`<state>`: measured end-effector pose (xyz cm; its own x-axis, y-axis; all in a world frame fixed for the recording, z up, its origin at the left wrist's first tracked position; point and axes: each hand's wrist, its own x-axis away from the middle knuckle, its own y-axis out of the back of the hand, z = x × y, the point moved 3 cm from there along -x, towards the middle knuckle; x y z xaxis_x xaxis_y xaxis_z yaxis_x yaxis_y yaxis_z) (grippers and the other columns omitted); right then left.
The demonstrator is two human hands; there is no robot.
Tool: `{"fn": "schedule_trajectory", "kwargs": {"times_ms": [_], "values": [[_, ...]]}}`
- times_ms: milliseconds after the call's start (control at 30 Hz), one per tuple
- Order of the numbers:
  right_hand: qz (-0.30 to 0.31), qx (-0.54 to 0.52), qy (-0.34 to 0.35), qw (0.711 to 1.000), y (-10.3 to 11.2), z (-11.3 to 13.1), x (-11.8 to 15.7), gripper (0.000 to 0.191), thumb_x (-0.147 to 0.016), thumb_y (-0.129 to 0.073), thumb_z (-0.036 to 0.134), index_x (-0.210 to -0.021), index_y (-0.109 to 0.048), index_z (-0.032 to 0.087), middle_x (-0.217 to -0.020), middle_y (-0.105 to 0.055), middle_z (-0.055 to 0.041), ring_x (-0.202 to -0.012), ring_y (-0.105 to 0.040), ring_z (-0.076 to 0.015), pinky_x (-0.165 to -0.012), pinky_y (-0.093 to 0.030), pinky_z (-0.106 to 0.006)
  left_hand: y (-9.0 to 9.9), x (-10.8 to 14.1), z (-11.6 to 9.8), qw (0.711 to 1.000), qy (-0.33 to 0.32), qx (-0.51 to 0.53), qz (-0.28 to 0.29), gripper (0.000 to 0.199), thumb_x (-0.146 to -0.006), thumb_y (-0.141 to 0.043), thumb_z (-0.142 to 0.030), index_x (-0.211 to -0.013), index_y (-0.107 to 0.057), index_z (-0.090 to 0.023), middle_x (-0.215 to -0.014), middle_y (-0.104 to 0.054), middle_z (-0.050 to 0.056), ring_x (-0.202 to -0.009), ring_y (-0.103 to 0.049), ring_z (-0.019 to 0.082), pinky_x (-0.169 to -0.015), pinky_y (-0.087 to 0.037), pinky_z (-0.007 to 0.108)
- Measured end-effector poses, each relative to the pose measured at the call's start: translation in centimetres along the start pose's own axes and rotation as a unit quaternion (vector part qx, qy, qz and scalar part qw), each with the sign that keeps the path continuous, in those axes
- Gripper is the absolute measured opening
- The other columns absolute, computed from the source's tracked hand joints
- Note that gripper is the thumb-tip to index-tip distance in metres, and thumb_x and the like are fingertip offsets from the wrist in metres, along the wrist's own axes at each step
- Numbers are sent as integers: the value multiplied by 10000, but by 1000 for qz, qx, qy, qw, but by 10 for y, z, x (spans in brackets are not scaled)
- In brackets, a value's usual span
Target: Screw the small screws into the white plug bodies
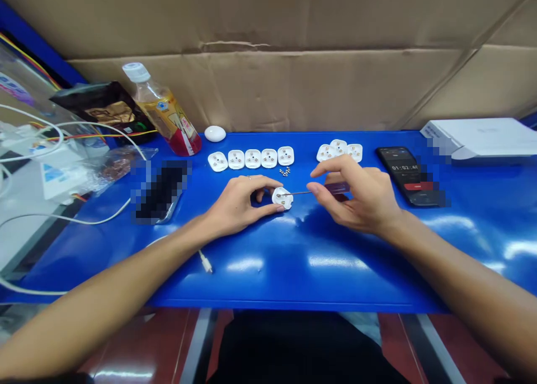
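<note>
Head camera looks down on a blue table (260, 278) with two bare hands above it. The left hand (237, 205) holds a white plug base (282, 198), which sits near the table middle, and its thumb and fingers are clamped on the sides. The right hand (356, 197) pinches a screwdriver (293, 193) with a clear purple handle, and its thin tip touches the plug base. Farther back lie a row of five plug bases (251, 159), small screws (285, 171), and three plug bases (339, 150) just behind the right fingers. Around them are a plastic bottle (163, 113), a phone showing a timer (406, 174), a white cable (84, 219), and a cardboard sheet (272, 88).
</note>
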<state>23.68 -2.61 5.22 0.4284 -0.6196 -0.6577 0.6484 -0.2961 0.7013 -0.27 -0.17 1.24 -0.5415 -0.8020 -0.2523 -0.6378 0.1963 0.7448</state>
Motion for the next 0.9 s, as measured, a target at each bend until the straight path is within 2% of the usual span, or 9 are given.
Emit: {"fn": "schedule_trajectory", "kwargs": {"times_ms": [133, 233, 267, 400, 533, 667, 800, 833, 900], "values": [[22, -32, 4, 999, -1, 2, 0, 194, -972, -660, 247, -1158, -604, 249, -897, -796, -13, -686, -770, -183, -592, -572, -292, -1, 1, 3, 1000, 1, -9, -3, 440, -948, -826, -471, -1313, -804, -225, -814, -701, 4, -724, -622, 151, -717, -449, 285], [8, 9, 0, 1000, 0, 2, -1, 99, -1005, -663, 276, -1094, -627, 249, -664, -693, 47, -499, -658, -156, -494, -482, -287, -1, 1, 3, 1000, -5, 1, 0, 455, -956, -816, -480, -1333, -803, -226, -821, -692, 8, -720, -609, 148, -705, -443, 281], [11, 5, 0, 1000, 1, 2, -1, 101, -1009, -664, 283, -1096, -629, 247, -660, -688, 47, -502, -655, -157, -500, -484, -289, -1, 1, 3, 1000, -8, 7, 1, 458, -960, -812, -476, -1341, -799, -222, -851, -707, 15, -725, -606, 147, -705, -445, 280], [33, -52, -6, 998, 0, 2, -2, 220, -974, -651, 242, -1189, -606, 244, -953, -795, -39, -749, -770, -201, -620, -576, -308, -2, 1, 1, 999, -8, 29, 11, 471, -970, -806, -449, -1375, -778, -211, -992, -763, 40, -727, -586, 139, -709, -465, 277], [21, -12, -32, 999, 1, -1, -2, 117, -1015, -650, 310, -1114, -620, 255, -757, -731, 14, -592, -710, -181, -537, -521, -299, -2, 1, 0, 999, -8, 32, 16, 460, -974, -802, -436, -1379, -773, -220, -1034, -776, 41, -714, -576, 134, -711, -475, 277], [58, -60, -32, 996, -1, -2, -3, 187, -983, -656, 275, -1159, -600, 244, -982, -796, -46, -764, -785, -207, -631, -584, -310, -3, 1, 1, 999, -4, 36, 21, 455, -984, -790, -432, -1387, -770, -222, -1085, -788, 51, -730, -592, 142, -717, -478, 279], [62, -8, -56, 996, 0, -3, -4, 96, -1014, -668, 339, -1030, -611, 264, -736, -734, 14, -614, -727, -197, -555, -511, -296, -4, 1, 3, 999, -5, 37, 22, 437, -991, -781, -452, -1375, -777, -243, -1097, -810, 48, -737, -619, 153, -727, -489, 289], [64, -6, -54, 996, 1, -3, -5, 105, -1015, -671, 344, -1031, -606, 263, -746, -737, 9, -629, -730, -201, -571, -518, -301, -4, 1, 3, 999, -7, 36, 22, 437, -995, -777, -457, -1376, -777, -243, -1087, -815, 50, -753, -636, 160, -738, -494, 293], [77, -25, -33, 996, 2, 0, -6, 122, -1000, -667, 307, -1079, -591, 253, -894, -780, -33, -736, -759, -218, -652, -562, -326, -4, 1, 4, 999, -10, 31, 23, 434, -1004, -766, -458, -1378, -777, -238, -1059, -822, 55, -794, -674, 178, -770, -509, 302]]}}
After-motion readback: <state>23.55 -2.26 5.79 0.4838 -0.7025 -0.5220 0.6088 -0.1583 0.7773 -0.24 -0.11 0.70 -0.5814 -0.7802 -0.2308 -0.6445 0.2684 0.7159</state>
